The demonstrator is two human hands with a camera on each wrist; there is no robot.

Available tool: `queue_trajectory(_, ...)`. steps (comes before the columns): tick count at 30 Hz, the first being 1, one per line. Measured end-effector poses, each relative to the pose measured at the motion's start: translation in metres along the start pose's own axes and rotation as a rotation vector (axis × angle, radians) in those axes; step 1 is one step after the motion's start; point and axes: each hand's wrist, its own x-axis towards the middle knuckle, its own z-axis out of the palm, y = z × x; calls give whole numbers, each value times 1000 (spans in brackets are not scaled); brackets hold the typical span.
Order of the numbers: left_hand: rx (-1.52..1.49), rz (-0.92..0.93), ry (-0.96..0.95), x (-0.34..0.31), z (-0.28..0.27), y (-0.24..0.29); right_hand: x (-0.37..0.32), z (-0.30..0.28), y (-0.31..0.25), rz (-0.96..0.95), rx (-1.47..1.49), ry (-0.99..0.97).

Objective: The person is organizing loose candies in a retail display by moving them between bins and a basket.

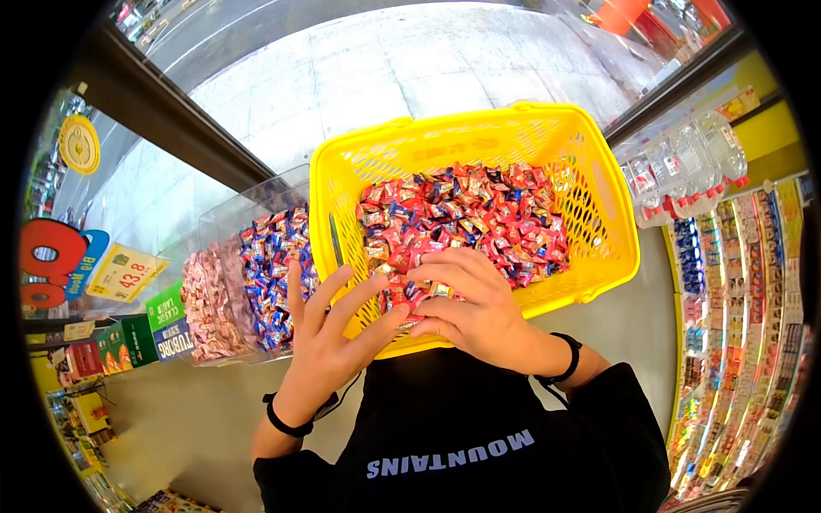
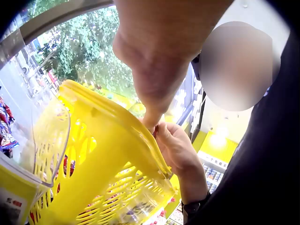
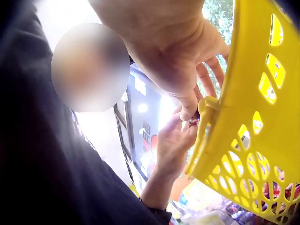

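A yellow plastic basket [image 1: 605,214] with slotted walls holds a heap of small wrapped candies [image 1: 466,214], mostly red with some dark blue and gold. Over its near rim, my two hands meet fingertip to fingertip. My left hand [image 1: 329,342] pinches a small wrapped candy [image 3: 193,122] between thumb and index finger, its other fingers spread apart. The right hand [image 1: 487,321] has its thumb on that same candy, with the other fingers bent over the heap. In the left wrist view, only a dark red sliver shows between the fingertips; the hands hide most of it.
Left of the basket, a clear bin holds blue-wrapped candies [image 1: 278,274] and pink-wrapped candies [image 1: 215,303]. Beer boxes [image 1: 171,329] and a price sign [image 1: 128,272] stand farther left. Water bottles [image 1: 684,167] and stocked shelves [image 1: 735,342] line the right. Pavement lies beyond.
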Motion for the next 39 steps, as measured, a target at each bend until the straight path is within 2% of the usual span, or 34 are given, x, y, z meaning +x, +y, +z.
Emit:
queue_trajectory(4,13,-99,45,-19,-3,-15,8,3,-7,14,-70,-62)
queue_trajectory(7,115,-277,140,-37,-2,-41,16,-12,-4,40,-181,-129)
queue_trajectory(11,165,-524,137,-72,11,-67,16,-45,14,79,-391,-258)
queue_trajectory(13,180,-575,55,-94,30,-74,14,-64,35,104,-483,-330)
queue_trajectory(16,180,-616,-56,-112,49,-74,13,-96,82,84,-779,-460)
queue_trajectory(18,182,-626,-10,-110,50,-77,18,-114,111,278,-917,-744)
queue_trajectory(21,179,-636,4,-112,52,-77,9,-121,163,334,-1126,-954)
queue_trajectory(24,167,-646,-3,-116,53,-77,-2,-124,204,261,-1153,-1149)
queue_trajectory(27,169,-656,14,-115,52,-77,-30,-119,248,94,-1318,-1135)
queue_trajectory(33,169,-681,17,-116,53,-77,-49,-105,290,-4,-1293,-995)
queue_trajectory(36,176,-708,7,-114,53,-76,-36,-99,285,33,-1314,-1036)
queue_trajectory(39,202,-692,30,-115,54,-75,-9,-101,264,239,-1195,-1056)
